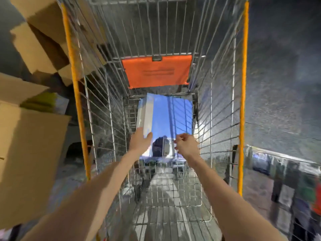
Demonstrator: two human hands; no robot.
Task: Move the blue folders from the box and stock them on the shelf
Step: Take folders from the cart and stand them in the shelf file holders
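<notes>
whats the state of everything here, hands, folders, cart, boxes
left hand: grips the near left corner of the blue folder pack
right hand: fingers curled at the pack's near edge, grip unclear
blue folder pack: shiny-wrapped, inside the cart at its far end
cart: holds only the pack, as far as shown
orange flap: hangs above the pack
cardboard box: flaps open, beside the cart
</notes>
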